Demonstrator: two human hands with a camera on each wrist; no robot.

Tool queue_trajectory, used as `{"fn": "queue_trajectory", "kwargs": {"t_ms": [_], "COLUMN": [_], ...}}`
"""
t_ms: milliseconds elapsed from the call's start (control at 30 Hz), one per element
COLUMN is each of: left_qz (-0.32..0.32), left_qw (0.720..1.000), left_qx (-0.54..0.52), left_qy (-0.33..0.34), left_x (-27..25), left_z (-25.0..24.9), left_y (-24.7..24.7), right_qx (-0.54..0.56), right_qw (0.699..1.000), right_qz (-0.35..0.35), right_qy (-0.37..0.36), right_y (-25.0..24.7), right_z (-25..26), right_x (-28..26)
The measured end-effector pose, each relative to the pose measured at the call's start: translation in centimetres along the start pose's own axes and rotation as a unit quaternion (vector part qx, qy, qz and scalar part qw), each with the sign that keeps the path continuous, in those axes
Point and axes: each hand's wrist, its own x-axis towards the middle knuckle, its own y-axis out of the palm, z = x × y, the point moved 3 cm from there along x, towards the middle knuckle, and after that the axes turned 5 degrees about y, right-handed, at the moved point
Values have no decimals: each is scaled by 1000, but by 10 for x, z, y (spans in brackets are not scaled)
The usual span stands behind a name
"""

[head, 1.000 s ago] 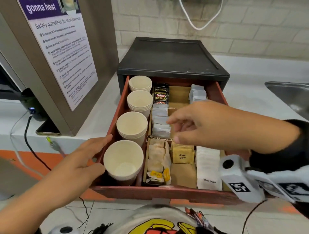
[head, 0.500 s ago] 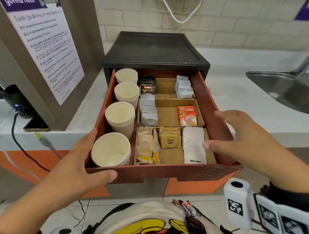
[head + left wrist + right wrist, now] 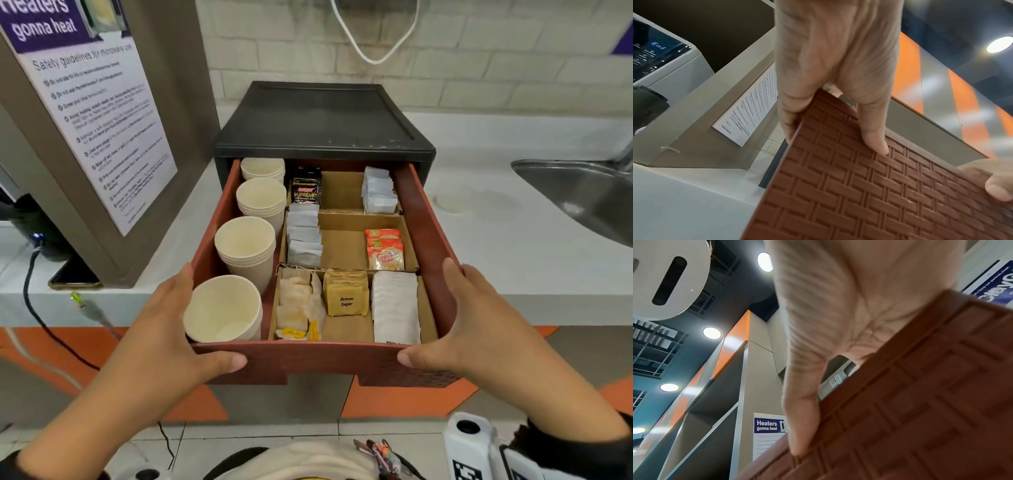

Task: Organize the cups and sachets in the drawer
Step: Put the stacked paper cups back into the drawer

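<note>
Head view looks down into a reddish-brown drawer [image 3: 424, 219] pulled well out of its black cabinet [image 3: 318, 120], which sits on the pale counter [image 3: 496, 246] between a grey appliance bearing a safety notice [image 3: 99, 137] on the left and a steel sink [image 3: 582, 198] on the right. The left hand [image 3: 161, 329] clasps the near left corner, thumb laid across the woven-textured front and fingers along the outer side wall; the right hand [image 3: 476, 325] mirrors it at the near right corner. Each grip is therefore closed on the drawer itself, a symmetrical hold that suits sliding it straight without racking. Inside, four stacks of paper cups [image 3: 246, 243] stand upright in a line down the left lane, probably so they stay nested and do not tip. To their right, cardboard dividers sort the sachets by kind: black coffee packets [image 3: 306, 192] and white packets [image 3: 378, 192] at the far end, more white packets [image 3: 303, 236] and orange creamer sachets [image 3: 385, 250] in the middle, tea bags [image 3: 294, 301], brown sugar [image 3: 346, 298] and white sugar [image 3: 395, 305] nearest. With everything apparently in its own compartment, the sorting looks finished, and I judge the hands are placed to push the drawer home.
</note>
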Motion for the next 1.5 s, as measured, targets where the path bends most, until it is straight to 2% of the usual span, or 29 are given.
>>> {"fn": "queue_trajectory", "kwargs": {"t_ms": [233, 400, 600, 833, 1033, 1100, 1167, 1333, 1500], "left_qz": [-10, -19, -38, -79, -69, -69, -92, -199, -223], "left_qw": [1000, 1000, 999, 994, 994, 995, 993, 968, 964], "left_qx": [21, 11, -3, 71, 83, 70, 79, 144, 138], "left_qy": [-8, -7, -6, -39, -16, -6, 6, 47, 42], "left_x": [51, 93, 141, 189, 234, 243, 249, 255, 257], "left_z": [1, -6, -17, -26, -25, -23, -21, -12, -11], "left_y": [-2, -1, 1, 2, 2, 3, 5, 12, 17], "right_qx": [5, -41, -69, -55, -71, -86, -69, -26, 23], "right_qw": [999, 997, 993, 985, 980, 972, 963, 942, 930], "right_qz": [-50, -57, -99, -156, -177, -213, -256, -328, -359], "right_qy": [3, 12, -18, -50, -55, -58, -54, -68, -77], "right_y": [-12, -23, -33, -41, -48, -48, -45, -44, -44], "right_z": [11, 25, 36, 45, 54, 54, 52, 55, 52], "right_x": [40, 80, 130, 178, 219, 228, 235, 248, 251]}}
